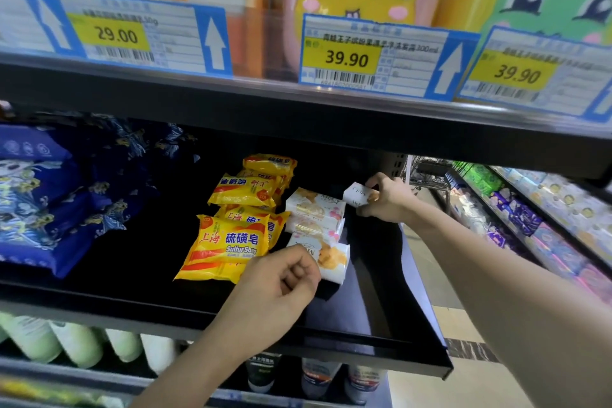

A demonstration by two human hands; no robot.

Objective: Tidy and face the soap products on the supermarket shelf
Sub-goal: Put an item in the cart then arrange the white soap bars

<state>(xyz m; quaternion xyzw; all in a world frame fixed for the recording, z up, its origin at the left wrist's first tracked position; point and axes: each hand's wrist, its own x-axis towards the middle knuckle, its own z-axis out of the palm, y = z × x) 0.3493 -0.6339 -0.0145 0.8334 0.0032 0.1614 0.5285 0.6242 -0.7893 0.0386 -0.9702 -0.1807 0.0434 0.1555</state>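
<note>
Head view: right hand [385, 199] pinches a white soap bar [357, 195], left hand [284, 278] grips the front white bar [332, 258]; facing underway, next set the lifted one into the row

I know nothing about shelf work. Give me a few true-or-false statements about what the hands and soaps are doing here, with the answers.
1. The right hand holds a small white soap box. True.
2. The yellow soap packs lie right of the white soaps. False: they lie to the left.
3. The left hand is at the front white soap. True.
4. The price tags above all read 29.00. False: one reads 29.00, two read 39.90.
5. Blue packs sit at the shelf's left. True.
</note>
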